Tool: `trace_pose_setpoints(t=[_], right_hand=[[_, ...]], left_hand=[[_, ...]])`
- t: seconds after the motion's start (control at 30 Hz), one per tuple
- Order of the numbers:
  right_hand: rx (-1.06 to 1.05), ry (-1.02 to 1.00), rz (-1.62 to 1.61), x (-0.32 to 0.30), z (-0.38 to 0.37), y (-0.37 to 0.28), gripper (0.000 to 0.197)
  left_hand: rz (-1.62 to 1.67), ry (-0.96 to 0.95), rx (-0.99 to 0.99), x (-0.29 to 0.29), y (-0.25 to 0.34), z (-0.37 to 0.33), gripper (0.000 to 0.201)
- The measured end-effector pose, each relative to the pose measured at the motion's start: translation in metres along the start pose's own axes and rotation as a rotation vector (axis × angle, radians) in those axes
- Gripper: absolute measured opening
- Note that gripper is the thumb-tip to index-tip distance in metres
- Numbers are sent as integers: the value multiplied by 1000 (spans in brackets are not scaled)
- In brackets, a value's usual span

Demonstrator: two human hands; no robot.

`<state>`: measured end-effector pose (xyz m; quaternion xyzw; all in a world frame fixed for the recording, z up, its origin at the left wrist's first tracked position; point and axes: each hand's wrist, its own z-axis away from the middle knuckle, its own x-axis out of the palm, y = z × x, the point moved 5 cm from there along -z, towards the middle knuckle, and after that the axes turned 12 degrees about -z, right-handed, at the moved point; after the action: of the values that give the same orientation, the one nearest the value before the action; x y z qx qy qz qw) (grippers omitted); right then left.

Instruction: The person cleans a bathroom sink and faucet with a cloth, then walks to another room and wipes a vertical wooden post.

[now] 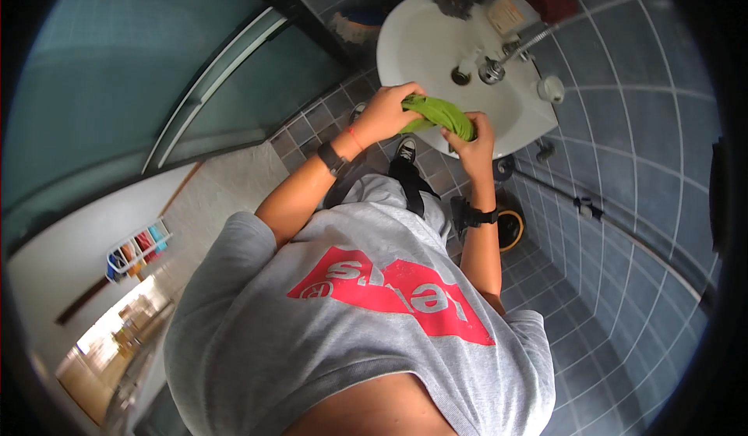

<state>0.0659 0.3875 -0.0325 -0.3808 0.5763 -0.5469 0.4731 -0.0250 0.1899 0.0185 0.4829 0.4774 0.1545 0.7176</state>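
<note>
A green cloth [439, 112], bunched into a roll, is stretched between my two hands at the near edge of the white sink [392, 56]. My left hand [387, 112] is closed on its left end, with the fingers partly hidden in the folds. At the other end, my right hand [476, 152] pinches the cloth, thumb toward the middle. Beyond the cloth, the basin shows a dark drain [460, 76] and a chrome tap [492, 70].
A sliding glass door [117, 70] stands on the left. Along the tiled right wall runs a rail [635, 233]. A dark bin with an orange rim [510, 231] sits low beside my right arm. A white round container [550, 89] rests at the sink's right edge.
</note>
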Motion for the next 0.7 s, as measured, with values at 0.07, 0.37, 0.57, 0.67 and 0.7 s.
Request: trace_pose_setpoints(t=[0.07,0.37,0.57,0.67,0.7], right_hand=[[-31,-180,21,24,-3,-20,39],[-33,-658,-55,133,-2,-118,41],[-16,-815,-189,223,32,-170,39],[15,-839,-258,283,61,-186,38],[22,-867,-254,305,70,-187,37]], left_hand=[[-187,175,50,-23,-3,26,25],[-40,506,-96,-123,2,138,25],[-160,742,-54,-190,10,229,28],[-183,836,-90,-228,1,289,27],[-168,858,-115,-238,-4,308,26]])
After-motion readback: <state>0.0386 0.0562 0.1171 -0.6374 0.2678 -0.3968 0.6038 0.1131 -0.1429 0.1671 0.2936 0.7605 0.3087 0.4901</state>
